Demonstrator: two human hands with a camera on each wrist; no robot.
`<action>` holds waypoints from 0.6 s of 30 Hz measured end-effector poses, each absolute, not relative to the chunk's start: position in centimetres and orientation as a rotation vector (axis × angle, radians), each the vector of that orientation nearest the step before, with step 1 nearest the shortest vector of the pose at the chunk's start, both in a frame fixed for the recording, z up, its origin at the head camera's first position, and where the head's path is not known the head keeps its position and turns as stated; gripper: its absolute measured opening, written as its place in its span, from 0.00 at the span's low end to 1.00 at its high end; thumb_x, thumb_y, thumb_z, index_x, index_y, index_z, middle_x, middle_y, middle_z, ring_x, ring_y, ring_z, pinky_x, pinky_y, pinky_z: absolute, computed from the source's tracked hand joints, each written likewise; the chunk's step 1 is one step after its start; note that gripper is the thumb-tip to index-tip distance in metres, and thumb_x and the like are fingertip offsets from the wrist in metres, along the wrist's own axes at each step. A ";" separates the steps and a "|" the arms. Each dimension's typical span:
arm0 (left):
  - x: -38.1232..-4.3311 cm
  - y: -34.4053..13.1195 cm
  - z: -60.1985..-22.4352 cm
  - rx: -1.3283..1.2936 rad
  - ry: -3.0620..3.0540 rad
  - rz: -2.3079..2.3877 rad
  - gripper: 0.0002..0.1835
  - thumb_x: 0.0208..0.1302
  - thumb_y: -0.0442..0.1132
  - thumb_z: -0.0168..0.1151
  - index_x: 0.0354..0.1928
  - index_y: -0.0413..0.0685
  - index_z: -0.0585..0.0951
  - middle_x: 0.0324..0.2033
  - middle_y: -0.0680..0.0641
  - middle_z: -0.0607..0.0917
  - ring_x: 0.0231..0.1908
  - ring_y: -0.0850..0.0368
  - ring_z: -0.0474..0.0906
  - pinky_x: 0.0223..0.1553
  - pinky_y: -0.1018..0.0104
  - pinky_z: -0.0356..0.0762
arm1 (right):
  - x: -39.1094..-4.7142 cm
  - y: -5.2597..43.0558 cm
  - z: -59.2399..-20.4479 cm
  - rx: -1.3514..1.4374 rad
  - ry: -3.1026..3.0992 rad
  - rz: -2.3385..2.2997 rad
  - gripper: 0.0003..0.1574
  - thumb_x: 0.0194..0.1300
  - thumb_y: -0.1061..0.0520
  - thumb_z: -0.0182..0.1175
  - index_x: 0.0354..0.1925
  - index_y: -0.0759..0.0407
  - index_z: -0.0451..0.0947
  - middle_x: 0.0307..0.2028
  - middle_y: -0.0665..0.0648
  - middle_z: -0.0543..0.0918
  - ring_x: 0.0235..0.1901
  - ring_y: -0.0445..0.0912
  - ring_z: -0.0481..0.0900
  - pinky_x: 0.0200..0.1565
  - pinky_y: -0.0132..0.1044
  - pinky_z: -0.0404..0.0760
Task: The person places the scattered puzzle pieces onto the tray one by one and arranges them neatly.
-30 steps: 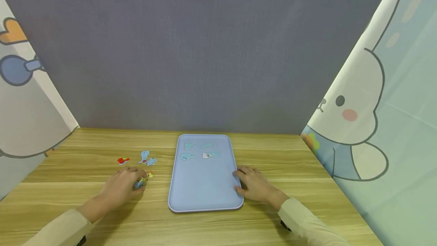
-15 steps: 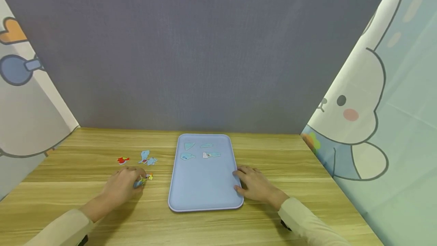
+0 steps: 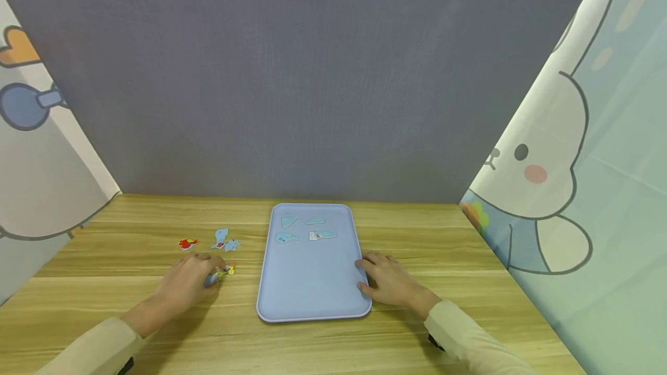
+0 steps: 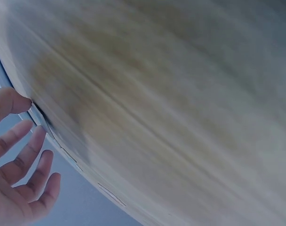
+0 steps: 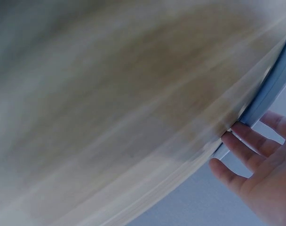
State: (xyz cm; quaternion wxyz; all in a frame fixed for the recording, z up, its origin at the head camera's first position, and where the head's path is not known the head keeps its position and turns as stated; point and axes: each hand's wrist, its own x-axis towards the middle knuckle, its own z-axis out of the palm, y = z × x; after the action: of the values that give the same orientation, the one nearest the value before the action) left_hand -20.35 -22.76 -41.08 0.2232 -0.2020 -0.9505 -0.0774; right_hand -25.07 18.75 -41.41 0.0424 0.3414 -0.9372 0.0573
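In the head view, my left hand [image 3: 189, 282] is low over the table at the left. Its thumb and fingers pinch a flat blue-and-yellow puzzle piece [image 3: 212, 278], partly hidden under the fingers. A small yellow-orange piece [image 3: 231, 269] shows just past the fingertips. In the left wrist view, thumb and fingertips meet a thin dark edge at the tabletop. Opposite, my right hand [image 3: 389, 282] rests against the right side of the pale blue tray [image 3: 312, 294], its fingers spread and touching the rim. The right wrist view shows the fingertips at the tray's rim [image 5: 265, 96].
Behind my left hand lie a red piece [image 3: 187, 244], a light blue piece [image 3: 221, 238] and a smaller blue one [image 3: 231, 245]. Several light blue pieces, among them a long one [image 3: 323, 235], lie in the tray's far half. A grey panel [image 3: 292, 80] stands behind the wooden table [image 3: 417, 224].
The piece under my left fingers has tipped flatter, and the small yellow-orange piece by the fingertips has shifted slightly right. My right hand and the tray stay in place.
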 end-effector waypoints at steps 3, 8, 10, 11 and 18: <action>-20.4 -22.7 -41.0 -0.551 -2.645 -0.193 0.17 0.34 0.36 0.71 0.33 0.52 0.81 0.28 0.55 0.83 0.29 0.58 0.73 0.26 0.64 0.73 | -25.1 18.8 -41.4 1.046 -2.868 0.177 0.29 0.61 0.44 0.55 0.56 0.58 0.72 0.56 0.60 0.72 0.57 0.55 0.69 0.54 0.58 0.70; -20.5 -22.4 -40.8 -0.583 -2.628 -0.170 0.17 0.35 0.37 0.71 0.34 0.53 0.82 0.31 0.54 0.84 0.30 0.56 0.73 0.33 0.57 0.77 | -25.1 18.8 -41.4 1.051 -2.866 0.176 0.29 0.61 0.44 0.55 0.56 0.58 0.71 0.56 0.60 0.72 0.58 0.55 0.69 0.54 0.58 0.70; -20.6 -22.3 -40.6 -0.608 -2.600 -0.165 0.17 0.36 0.36 0.71 0.34 0.53 0.82 0.30 0.53 0.84 0.30 0.54 0.74 0.36 0.54 0.77 | -25.1 18.8 -41.4 1.052 -2.869 0.175 0.29 0.61 0.44 0.55 0.56 0.58 0.71 0.57 0.60 0.72 0.58 0.55 0.69 0.54 0.58 0.70; -20.7 -22.2 -40.6 -0.617 -2.590 -0.164 0.17 0.37 0.36 0.71 0.35 0.54 0.82 0.31 0.53 0.84 0.30 0.54 0.74 0.37 0.53 0.76 | -25.0 18.8 -41.4 1.051 -2.872 0.173 0.29 0.61 0.44 0.55 0.56 0.58 0.71 0.57 0.60 0.72 0.58 0.55 0.69 0.54 0.58 0.69; -21.1 -21.2 -40.0 -0.663 -2.575 -0.144 0.18 0.37 0.37 0.71 0.36 0.54 0.81 0.35 0.49 0.85 0.37 0.45 0.79 0.32 0.53 0.79 | -25.0 18.8 -41.4 1.039 -2.891 0.162 0.30 0.62 0.43 0.54 0.57 0.57 0.71 0.57 0.60 0.71 0.58 0.55 0.68 0.55 0.58 0.69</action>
State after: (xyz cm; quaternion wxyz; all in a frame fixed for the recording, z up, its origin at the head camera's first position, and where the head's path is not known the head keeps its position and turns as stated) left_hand -21.11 -21.16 -40.00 0.2370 -0.2418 -0.9395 -0.0525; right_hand -25.02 18.79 -41.35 0.0324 0.3376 -0.9392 0.0527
